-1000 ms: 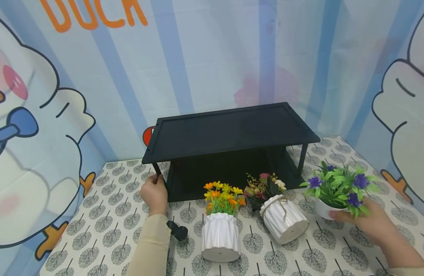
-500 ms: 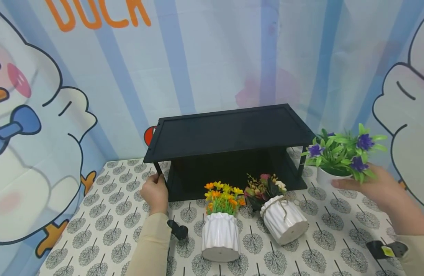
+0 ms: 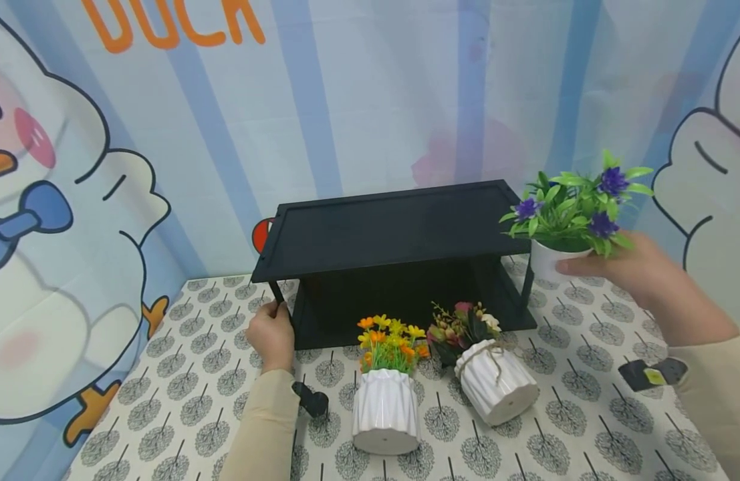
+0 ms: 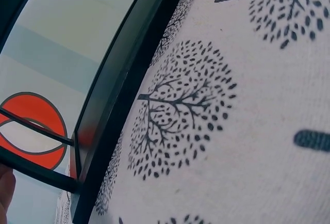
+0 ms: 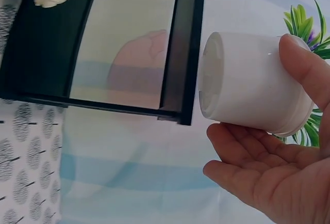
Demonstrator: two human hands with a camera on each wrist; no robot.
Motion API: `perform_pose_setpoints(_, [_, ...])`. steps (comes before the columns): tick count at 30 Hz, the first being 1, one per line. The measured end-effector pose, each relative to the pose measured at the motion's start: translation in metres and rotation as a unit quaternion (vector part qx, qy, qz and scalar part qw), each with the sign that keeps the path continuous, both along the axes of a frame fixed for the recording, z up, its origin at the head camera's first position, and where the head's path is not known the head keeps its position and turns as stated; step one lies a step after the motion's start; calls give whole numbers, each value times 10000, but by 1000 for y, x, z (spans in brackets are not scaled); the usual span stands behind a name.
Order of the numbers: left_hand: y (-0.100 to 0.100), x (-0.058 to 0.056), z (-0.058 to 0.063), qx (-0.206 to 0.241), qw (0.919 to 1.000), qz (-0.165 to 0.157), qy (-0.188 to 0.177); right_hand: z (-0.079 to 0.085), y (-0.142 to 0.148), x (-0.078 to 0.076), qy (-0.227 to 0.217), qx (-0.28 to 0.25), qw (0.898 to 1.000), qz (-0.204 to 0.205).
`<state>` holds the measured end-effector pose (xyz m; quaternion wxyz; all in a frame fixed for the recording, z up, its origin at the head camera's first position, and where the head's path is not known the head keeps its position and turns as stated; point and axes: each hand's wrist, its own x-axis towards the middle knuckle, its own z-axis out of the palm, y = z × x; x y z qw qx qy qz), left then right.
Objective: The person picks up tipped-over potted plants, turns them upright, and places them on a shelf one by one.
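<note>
A black two-tier shelf [image 3: 394, 230] stands at the back of the table. My left hand [image 3: 272, 336] grips its front left post; in the left wrist view only a fingertip [image 4: 6, 190] shows beside that post. My right hand [image 3: 625, 270] holds a white flowerpot [image 5: 247, 82] with purple flowers and green leaves [image 3: 577, 204], raised at the right end of the shelf top. In the right wrist view the thumb lies on one side of the pot and the fingers on the other, with the pot's base facing the shelf's edge.
In front of the shelf, a white pot of yellow and orange flowers [image 3: 386, 411] leans back. Beside it, a white pot tied with twine [image 3: 496, 381], with pink and cream flowers, tilts toward the shelf. A printed curtain [image 3: 382, 87] hangs behind the tree-patterned tablecloth [image 3: 189, 374].
My right hand has lifted the purple-flowered pot from low at the right, up and slightly left to the shelf top's height. My left hand has stayed on the post.
</note>
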<state>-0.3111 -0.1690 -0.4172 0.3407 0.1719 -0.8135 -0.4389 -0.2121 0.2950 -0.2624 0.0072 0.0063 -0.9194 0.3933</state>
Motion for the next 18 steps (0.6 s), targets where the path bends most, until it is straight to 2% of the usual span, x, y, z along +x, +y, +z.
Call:
perform_pose_setpoints(9, [-3, 0, -2, -41, 10000, -15, -78, 25, -21, -29, -69, -394, 9991, -100])
perform_pose_setpoints(18, [-4, 2, -4, -205, 9998, -21, -67, 34, -43, -60, -47, -313, 9991, -276])
